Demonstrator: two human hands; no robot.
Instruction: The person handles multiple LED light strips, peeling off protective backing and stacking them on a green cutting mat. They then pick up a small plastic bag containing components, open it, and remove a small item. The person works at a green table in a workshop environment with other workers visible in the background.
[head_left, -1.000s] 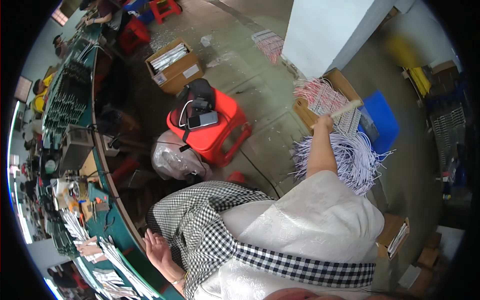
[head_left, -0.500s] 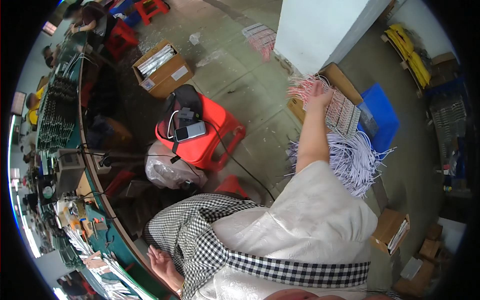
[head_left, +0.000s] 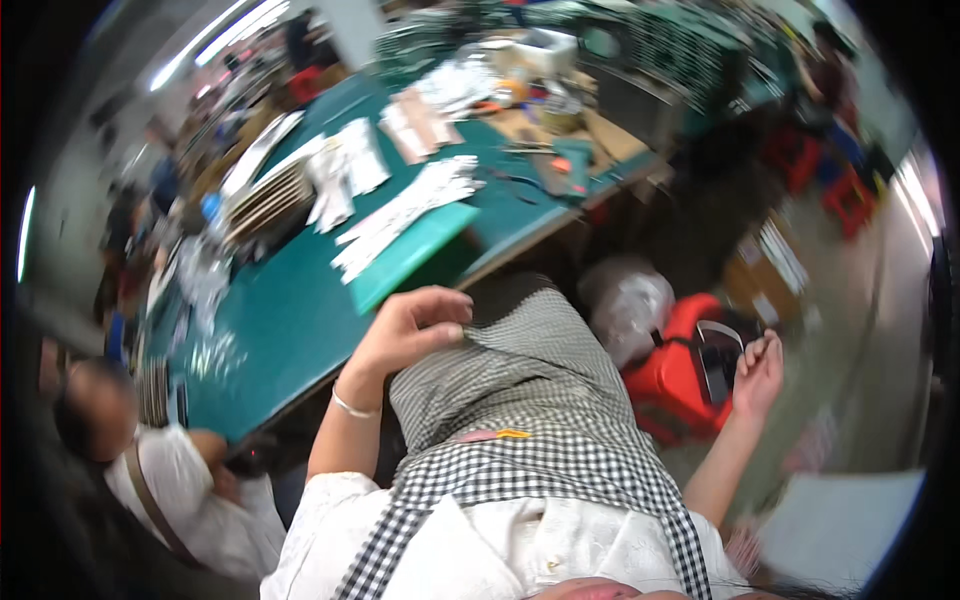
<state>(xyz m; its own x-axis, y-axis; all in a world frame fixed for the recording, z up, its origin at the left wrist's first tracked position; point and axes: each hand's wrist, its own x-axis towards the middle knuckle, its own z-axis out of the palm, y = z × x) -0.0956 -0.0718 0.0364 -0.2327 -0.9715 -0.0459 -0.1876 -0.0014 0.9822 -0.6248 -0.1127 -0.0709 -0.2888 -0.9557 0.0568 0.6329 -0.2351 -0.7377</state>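
Fingers (head_left: 443, 298) of L hand (head_left: 405, 332), half-open nr. worktable (head_left: 255, 340); of R hand (head_left: 758, 378), loosely curled, well R of worktable; appar. empty, prob. for balance.

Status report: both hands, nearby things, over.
Left hand open by checked apron. Right hand curled, contents unclear. Red stool appears just left of it.

I see a green worktop (head_left: 270, 335) across the left and centre, bright tube lights (head_left: 195, 48) at upper left, a pale pillar (head_left: 352, 30) up top, red stools (head_left: 850, 203) upper right, greyish floor (head_left: 845, 335) at right.
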